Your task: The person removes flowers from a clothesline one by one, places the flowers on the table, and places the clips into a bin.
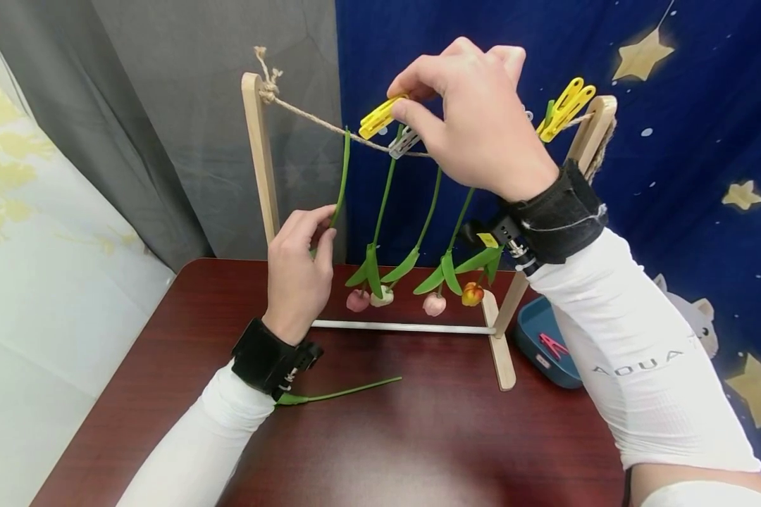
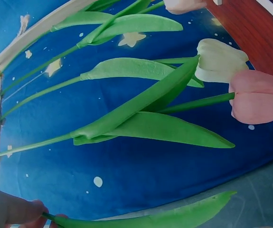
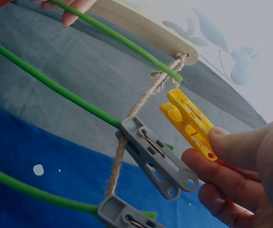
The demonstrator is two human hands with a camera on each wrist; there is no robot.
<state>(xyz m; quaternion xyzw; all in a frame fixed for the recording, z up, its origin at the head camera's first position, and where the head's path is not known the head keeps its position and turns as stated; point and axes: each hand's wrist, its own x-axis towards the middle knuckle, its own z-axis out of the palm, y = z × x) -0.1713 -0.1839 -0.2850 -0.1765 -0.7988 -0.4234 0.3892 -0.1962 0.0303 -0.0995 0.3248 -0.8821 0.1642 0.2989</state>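
My left hand [image 1: 301, 264] pinches the green stem [image 1: 344, 172] of an artificial flower, whose top end stands up by the left part of the rope [image 1: 311, 117]. In the left wrist view a long leaf [image 2: 150, 218] hangs from that stem; its bloom is out of sight. Between thumb and fingers, my right hand [image 1: 482, 120] pinches a yellow clothespin [image 3: 191, 123], held just beside the stem's tip and apart from it. Grey clothespins [image 3: 157, 156] fix other tulips upside down on the rope, among them a pink tulip [image 2: 257, 97] and a white tulip [image 2: 219, 61].
The rope spans two wooden posts [image 1: 261, 162] joined low by a white bar [image 1: 406, 327]. Another yellow clothespin [image 1: 567, 109] sits near the right post. A loose stem [image 1: 355, 389] lies on the table, and a blue basket [image 1: 528, 331] at right holds a pink clothespin [image 1: 553, 346].
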